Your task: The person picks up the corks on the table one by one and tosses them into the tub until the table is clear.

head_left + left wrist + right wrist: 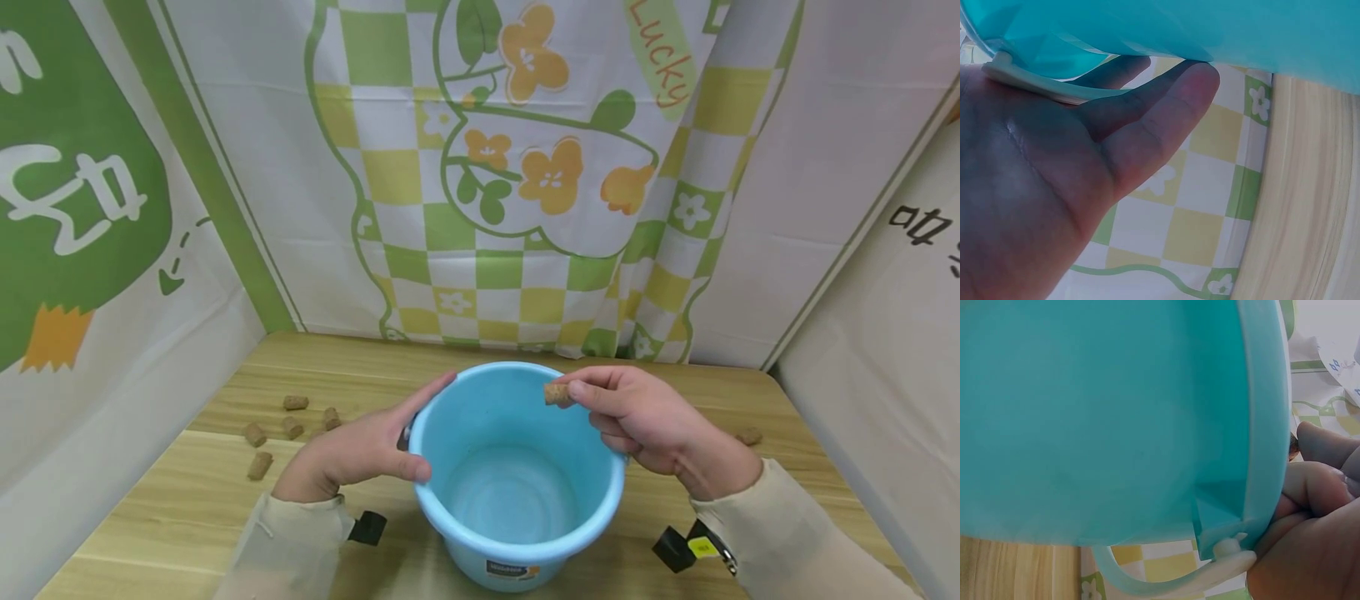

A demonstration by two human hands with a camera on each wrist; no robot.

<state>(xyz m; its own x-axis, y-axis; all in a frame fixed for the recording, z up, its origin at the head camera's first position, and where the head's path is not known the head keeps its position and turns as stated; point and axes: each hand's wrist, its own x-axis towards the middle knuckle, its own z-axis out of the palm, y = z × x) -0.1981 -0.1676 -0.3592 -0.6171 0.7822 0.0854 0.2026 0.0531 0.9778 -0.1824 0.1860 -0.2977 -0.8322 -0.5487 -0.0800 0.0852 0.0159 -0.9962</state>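
A light blue bucket stands upright on the wooden table, its bottom bare inside. My left hand holds the bucket's left rim, thumb at the edge and fingers along the outer wall; in the left wrist view those fingers are nearly straight beside the handle. Above the right part of the opening, my right hand pinches a cork between thumb and forefinger. Its other fingers are folded against the rim. Most of that cork is hidden by the rim in the right wrist view, where a brown bit shows.
Several loose corks lie on the table left of the bucket. Another cork rests at the right, partly behind my right wrist. A patterned cloth hangs along the back, with printed panels on both sides.
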